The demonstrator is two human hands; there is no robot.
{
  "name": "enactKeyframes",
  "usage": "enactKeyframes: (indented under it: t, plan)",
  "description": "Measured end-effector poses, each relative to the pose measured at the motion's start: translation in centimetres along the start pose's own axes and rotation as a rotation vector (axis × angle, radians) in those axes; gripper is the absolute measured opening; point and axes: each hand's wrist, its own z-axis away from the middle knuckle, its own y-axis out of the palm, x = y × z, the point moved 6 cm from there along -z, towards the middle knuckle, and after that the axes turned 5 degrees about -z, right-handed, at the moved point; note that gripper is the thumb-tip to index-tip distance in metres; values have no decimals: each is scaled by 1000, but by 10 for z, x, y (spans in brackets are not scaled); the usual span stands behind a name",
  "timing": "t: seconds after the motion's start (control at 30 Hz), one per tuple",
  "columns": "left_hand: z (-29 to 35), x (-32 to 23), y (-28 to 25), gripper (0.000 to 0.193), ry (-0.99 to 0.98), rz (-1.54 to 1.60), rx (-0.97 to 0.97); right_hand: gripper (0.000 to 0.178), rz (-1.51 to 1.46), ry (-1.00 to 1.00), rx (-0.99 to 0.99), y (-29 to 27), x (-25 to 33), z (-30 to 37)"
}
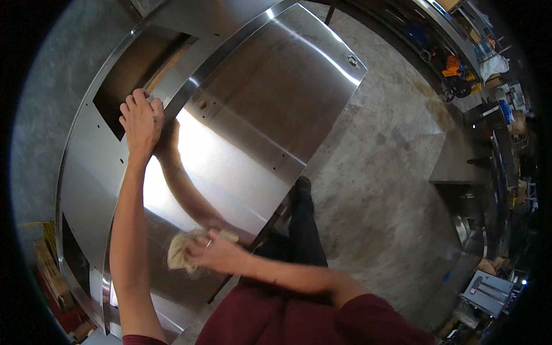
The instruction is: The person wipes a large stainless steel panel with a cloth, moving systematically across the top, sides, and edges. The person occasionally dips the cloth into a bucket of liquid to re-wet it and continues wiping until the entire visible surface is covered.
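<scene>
A large brushed stainless-steel sheet-metal body (pixel 253 98) fills the left and middle of the view, with small drilled holes and a shiny, reflecting side. My left hand (pixel 141 123) has its fingers bent round the raised steel edge beside a rectangular cutout (pixel 135 69). Lower down, my right hand (pixel 221 253) grips a crumpled beige cloth (pixel 183 250) and presses it against the shiny side panel. This hand is slightly blurred. A ring sits on one of its fingers. Part of the cloth is hidden under the hand.
Grey concrete floor (pixel 379 172) lies to the right, with my dark-shoed foot (pixel 303 184) beside the panel's lower edge. Shelves and benches with mixed items line the right rim, including orange tools (pixel 453 66) and a grey metal box (pixel 489 293). Wooden pieces (pixel 52 270) lie at lower left.
</scene>
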Motion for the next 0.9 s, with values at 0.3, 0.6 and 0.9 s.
enactKeyframes:
  t: [0.3, 0.6, 0.9]
  plan:
    - [-4, 1, 5, 40, -33, -43, -41, 45, 596, 795, -397, -347, -445, 129]
    - [-2, 24, -8, 37, -335, 370, 32, 43, -97, -6, -1, -106, -131, -41]
    - [3, 23, -7, 28, -334, 236, 97, 24, 407, -403, -294, -310, -365, -117]
